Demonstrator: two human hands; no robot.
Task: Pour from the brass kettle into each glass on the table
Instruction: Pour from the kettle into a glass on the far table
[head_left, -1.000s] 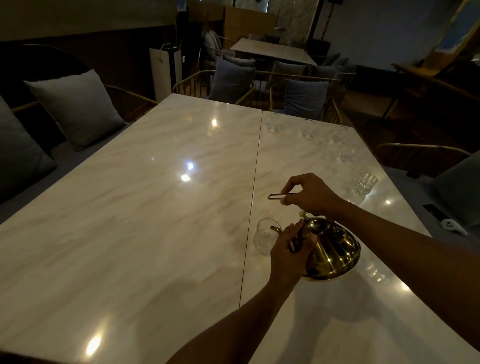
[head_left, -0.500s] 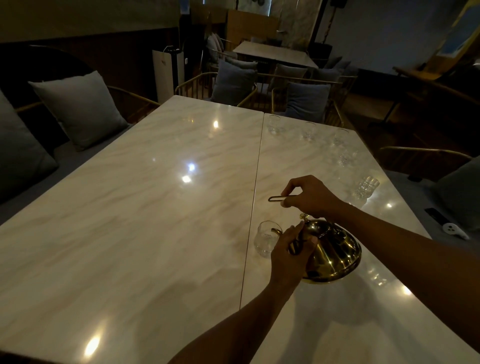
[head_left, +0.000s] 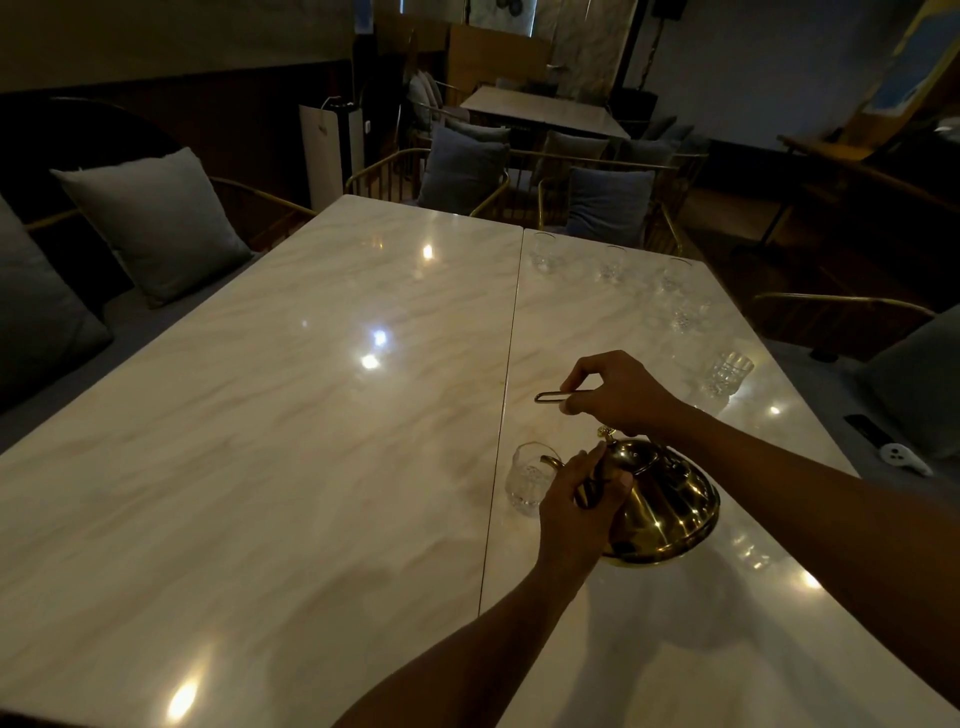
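Dim café light falls on a pale marble bench (head_left: 260, 415) made of two slabs joined by a seam that runs away from the person. Just right of the seam, near the person, stands the nearest glass (head_left: 527, 480). The kettle (head_left: 665, 506) is tipped toward it, spout (head_left: 549, 461) leading left and reaching the glass rim, body trailing right. So the kettle's long axis lies across the bench, and the glass sits just left of both hands.

The right hand (head_left: 621, 397) is above the kettle, fingers pinched closed on the thin wire handle (head_left: 550, 397), whose loop juts left. The left hand (head_left: 582, 506) is curled against the spout side of the kettle, steadying it; how tightly it grips cannot be told. It is the hand closer to the glass.

Whether liquid is flowing is too dark to say.

Five more glasses remain, I judge: one to the right (head_left: 724, 374), one beyond it (head_left: 685, 314), and three along the far edge (head_left: 543, 254) (head_left: 613, 265) (head_left: 675, 275). All lie away and rightward, so the next pour means carrying the kettle that way.
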